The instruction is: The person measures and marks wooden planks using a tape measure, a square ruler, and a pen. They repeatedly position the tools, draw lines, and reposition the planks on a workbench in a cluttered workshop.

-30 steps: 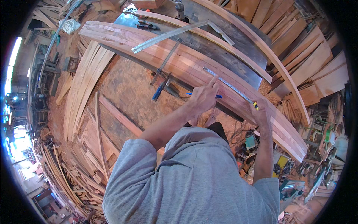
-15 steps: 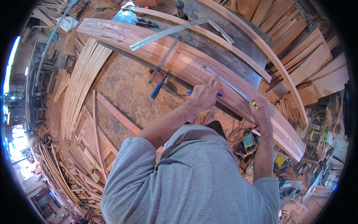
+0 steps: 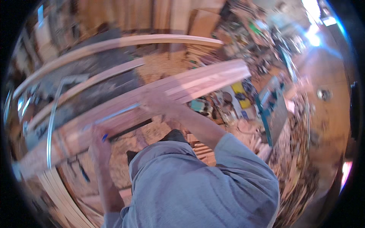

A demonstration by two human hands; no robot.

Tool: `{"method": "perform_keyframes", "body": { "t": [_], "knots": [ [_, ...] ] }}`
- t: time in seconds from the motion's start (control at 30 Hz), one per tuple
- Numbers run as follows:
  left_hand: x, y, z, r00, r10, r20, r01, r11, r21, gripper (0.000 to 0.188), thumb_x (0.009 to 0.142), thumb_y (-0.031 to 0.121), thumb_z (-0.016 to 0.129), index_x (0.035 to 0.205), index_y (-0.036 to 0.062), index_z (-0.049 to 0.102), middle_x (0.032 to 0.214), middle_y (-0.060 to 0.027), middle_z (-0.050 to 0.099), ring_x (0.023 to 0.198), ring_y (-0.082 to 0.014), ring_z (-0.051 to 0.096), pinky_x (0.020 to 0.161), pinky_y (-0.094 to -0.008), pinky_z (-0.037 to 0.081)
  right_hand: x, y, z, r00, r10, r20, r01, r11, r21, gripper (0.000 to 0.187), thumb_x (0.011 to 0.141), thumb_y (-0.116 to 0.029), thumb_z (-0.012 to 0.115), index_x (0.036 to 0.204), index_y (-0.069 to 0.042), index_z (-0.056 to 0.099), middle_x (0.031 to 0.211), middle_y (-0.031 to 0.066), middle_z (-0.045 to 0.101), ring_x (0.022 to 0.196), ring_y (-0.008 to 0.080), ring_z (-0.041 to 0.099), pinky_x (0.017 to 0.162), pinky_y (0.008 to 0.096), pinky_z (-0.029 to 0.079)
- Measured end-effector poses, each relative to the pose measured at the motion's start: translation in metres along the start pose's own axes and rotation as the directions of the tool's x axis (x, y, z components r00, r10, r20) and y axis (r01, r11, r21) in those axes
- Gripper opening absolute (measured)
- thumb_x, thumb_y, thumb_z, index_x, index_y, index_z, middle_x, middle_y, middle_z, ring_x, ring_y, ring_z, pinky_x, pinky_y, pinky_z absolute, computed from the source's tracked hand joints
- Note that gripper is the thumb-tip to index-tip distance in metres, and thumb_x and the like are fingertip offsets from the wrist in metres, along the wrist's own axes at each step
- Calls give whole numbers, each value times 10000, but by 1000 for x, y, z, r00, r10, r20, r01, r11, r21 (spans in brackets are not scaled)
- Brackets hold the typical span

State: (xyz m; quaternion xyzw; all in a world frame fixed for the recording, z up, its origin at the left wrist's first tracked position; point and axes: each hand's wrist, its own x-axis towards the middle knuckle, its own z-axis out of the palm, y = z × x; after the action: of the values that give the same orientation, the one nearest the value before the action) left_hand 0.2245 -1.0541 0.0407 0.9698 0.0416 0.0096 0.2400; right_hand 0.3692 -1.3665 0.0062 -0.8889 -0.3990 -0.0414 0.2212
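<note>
The picture is smeared by motion. Long reddish planks [image 3: 190,81] lie side by side in front of me. Along them runs the pale blade of a tape measure [image 3: 121,111]. My right hand [image 3: 155,102] is closed at the blade's right end, around the tape measure's case, which the fingers hide. Near the blade's left end, my left hand [image 3: 99,142] rests at the planks' near edge. A blue pen [image 3: 105,137] pokes out of its closed fingers.
A metal square [image 3: 51,129] lies across the planks at the left. Beyond are two curved wooden strips [image 3: 125,40] on a dark surface. A blue-handled clamp [image 3: 83,171] hangs at the near edge. Tools and a green-edged board [image 3: 272,114] stand to the right.
The view has swung to the right, so the planks now slant up to the right. Both hands appear farther left, still with the pen and the tape measure.
</note>
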Motion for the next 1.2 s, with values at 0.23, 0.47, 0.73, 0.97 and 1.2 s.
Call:
{"method": "perform_keyframes", "body": {
  "t": [0.23, 0.47, 0.73, 0.97, 1.2],
  "knots": [
    [13, 14, 11, 982, -172, 74, 168, 984, 61, 685, 878, -63, 596, 1525, 83, 424, 1563, -198, 472, 1260, -428, 600, 1009, -493, 505, -128, 118, -94, 971, 238, 12, -238, 965, 110, 320, 910, -343, 697, 1119, -103, 736, 1155, 73, 742, 1148, 336, 650, 1025, 465, 508],
    [21, -12, 9, 942, -290, 168, 266, 952, 152, 822, 815, -110, 540, 1595, 41, 331, 1587, -249, 429, 1417, -404, 481, 1129, -443, 430, -261, 267, -207, 905, 426, 15, -426, 904, 20, 333, 888, -328, 745, 1106, -76, 742, 1204, 144, 718, 1181, 361, 629, 1056, 458, 493],
    [34, -11, 9, 920, -327, 216, 284, 936, 208, 837, 811, -68, 564, 1604, 12, 306, 1572, -278, 438, 1428, -419, 470, 1159, -447, 405, -408, 401, -305, 726, 669, -160, -687, 700, -195, 277, 890, -228, 754, 1109, -60, 727, 1182, 126, 691, 1198, 333, 615, 1077, 432, 473],
    [36, -5, 5, 903, -356, 239, 282, 913, 297, 772, 860, -35, 556, 1597, 22, 332, 1414, -276, 586, 1276, -377, 611, 1082, -430, 472, -401, 399, -317, 694, 697, -180, -719, 679, -148, 289, 884, -225, 760, 1080, -19, 709, 1165, 132, 671, 1182, 362, 603, 1033, 466, 478],
    [37, -3, 1, 923, -320, 215, 235, 909, 345, 776, 868, -11, 567, 1606, 42, 333, 1307, -269, 657, 1184, -356, 669, 1015, -417, 507, -396, 398, -324, 720, 680, -135, -693, 698, -178, 338, 861, -308, 774, 976, 3, 704, 1197, 168, 674, 1218, 392, 586, 1044, 474, 494]
  ]
}}
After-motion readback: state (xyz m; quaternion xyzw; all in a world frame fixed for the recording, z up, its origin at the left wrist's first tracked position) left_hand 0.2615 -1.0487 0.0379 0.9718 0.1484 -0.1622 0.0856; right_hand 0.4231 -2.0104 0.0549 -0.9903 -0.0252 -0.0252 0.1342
